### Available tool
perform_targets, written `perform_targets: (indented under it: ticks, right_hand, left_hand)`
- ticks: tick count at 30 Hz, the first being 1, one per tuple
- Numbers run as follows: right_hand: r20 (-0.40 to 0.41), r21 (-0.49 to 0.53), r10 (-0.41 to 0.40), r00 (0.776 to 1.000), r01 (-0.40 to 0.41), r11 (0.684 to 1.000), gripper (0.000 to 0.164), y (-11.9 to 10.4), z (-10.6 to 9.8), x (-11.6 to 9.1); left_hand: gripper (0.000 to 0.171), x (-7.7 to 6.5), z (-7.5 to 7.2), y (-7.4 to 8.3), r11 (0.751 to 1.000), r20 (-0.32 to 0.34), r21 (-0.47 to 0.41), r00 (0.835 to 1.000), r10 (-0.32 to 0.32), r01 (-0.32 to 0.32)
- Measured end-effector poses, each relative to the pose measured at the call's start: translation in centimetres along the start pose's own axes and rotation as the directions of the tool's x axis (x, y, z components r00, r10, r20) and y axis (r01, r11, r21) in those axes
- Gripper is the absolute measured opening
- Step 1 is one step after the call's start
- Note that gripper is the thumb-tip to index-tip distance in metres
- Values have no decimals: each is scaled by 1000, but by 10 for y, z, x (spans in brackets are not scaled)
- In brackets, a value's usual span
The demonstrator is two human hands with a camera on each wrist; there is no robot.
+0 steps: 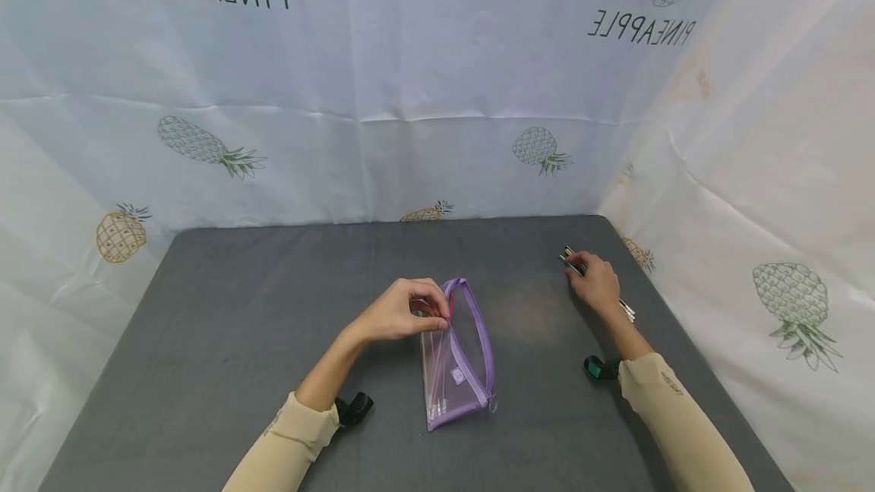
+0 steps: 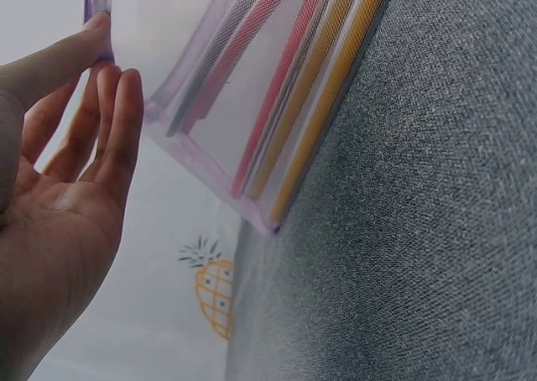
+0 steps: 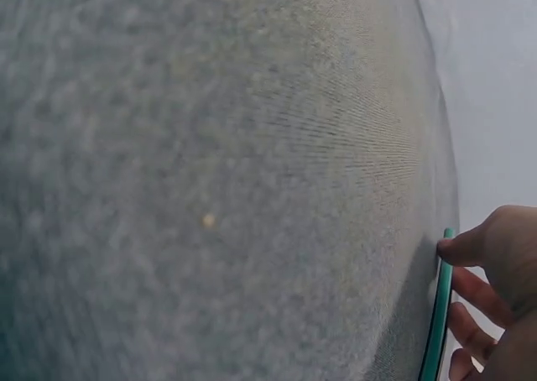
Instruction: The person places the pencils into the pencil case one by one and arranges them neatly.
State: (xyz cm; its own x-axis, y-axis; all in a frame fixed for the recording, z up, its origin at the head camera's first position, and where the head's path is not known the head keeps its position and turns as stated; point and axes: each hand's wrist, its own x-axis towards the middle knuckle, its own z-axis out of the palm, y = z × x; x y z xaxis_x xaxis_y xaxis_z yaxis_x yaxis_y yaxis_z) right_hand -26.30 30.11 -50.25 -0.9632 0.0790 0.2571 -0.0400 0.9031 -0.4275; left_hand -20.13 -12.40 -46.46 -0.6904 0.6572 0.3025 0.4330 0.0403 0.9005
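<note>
A zippered mesh pencil pouch with purple trim lies in the middle of the table, its zipper side spread apart. My left hand pinches the pouch's upper edge between thumb and fingertips. Through the mesh show several pencils: a yellow pencil, a red pencil and others, side by side along the pouch. Over at the right of the table, my right hand holds a green pencil between thumb and fingers. Beneath that hand lie more pencils, mostly covered, with white ends showing.
The dark grey table meets a pineapple-print curtain at the back and on both sides. A wrist camera sits at the left cuff, another wrist camera at the right. The right hand is close to the table's right edge.
</note>
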Motion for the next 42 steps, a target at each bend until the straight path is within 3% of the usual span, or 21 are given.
perform_targets:
  ticks: [7, 13, 20, 26, 32, 36, 42]
  right_hand:
    - [-41, -63, -80, 996, 77, 995, 18, 1, 6, 3]
    - [-13, -198, -213, 977, 206, 958, 19, -2, 8, 5]
    - [16, -198, -277, 961, 274, 941, 30, -11, 6, 3]
    - [-8, -48, -329, 944, 328, 943, 40, -32, -4, 6]
    - [-38, 172, -346, 937, 347, 922, 35, -63, -16, 5]
    - [-25, 323, -330, 944, 320, 891, 30, -86, -26, -2]
    - [-32, 487, -333, 943, 305, 818, 32, -113, -35, -12]
  left_hand:
    - [12, 0, 0, 1, 1000, -5, -2, 1000, -27, 27]
    - [12, 1, 0, 1, 1000, -6, -4, 1000, -21, 21]
    - [12, 2, 0, 0, 999, 1, 2, 999, -35, 35]
    - [12, 2, 0, 1, 999, 3, -7, 999, -39, 39]
    - [12, 1, 0, 0, 999, 1, -12, 999, -32, 32]
    - [12, 0, 0, 0, 1000, -3, -15, 1000, -20, 20]
    - [12, 1, -1, -1, 1000, -4, -7, 1000, -23, 23]
